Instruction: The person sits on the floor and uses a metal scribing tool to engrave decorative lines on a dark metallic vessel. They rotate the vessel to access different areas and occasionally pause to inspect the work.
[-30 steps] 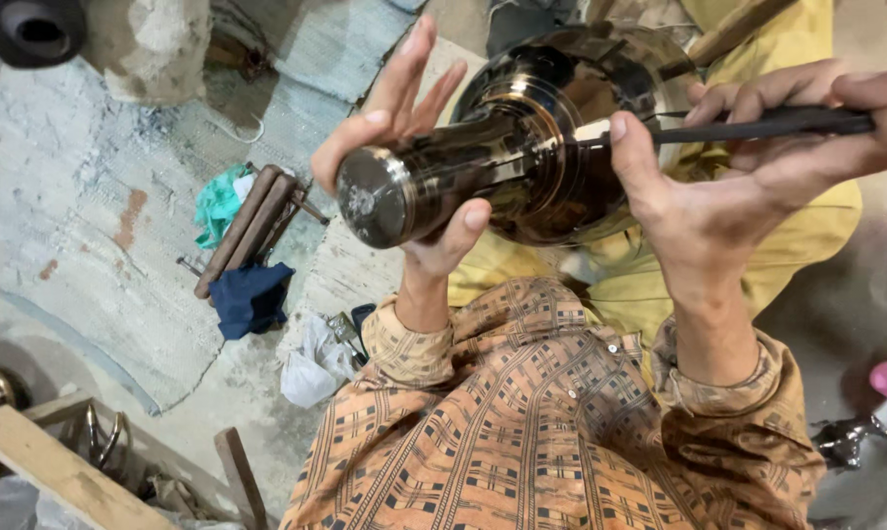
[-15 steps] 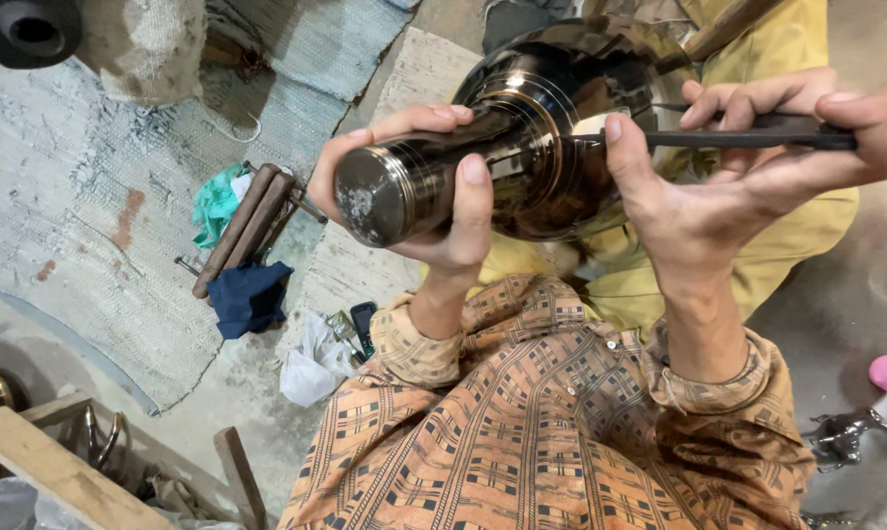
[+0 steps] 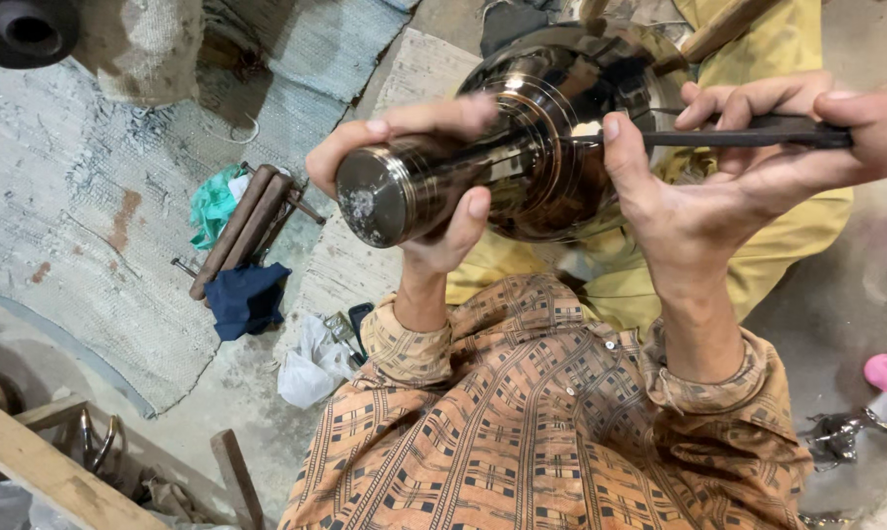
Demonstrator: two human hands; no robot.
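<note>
Left hand (image 3: 419,186) newly closed around metal vessel (image 3: 522,147), its far side hidden; right hand (image 3: 728,172) pinching dark tool (image 3: 748,132).

Person wears an orange-brown shirt (image 3: 551,432) with dark grid pattern, buttoned cuffs, and yellow trousers (image 3: 787,226); hands bare.
</note>
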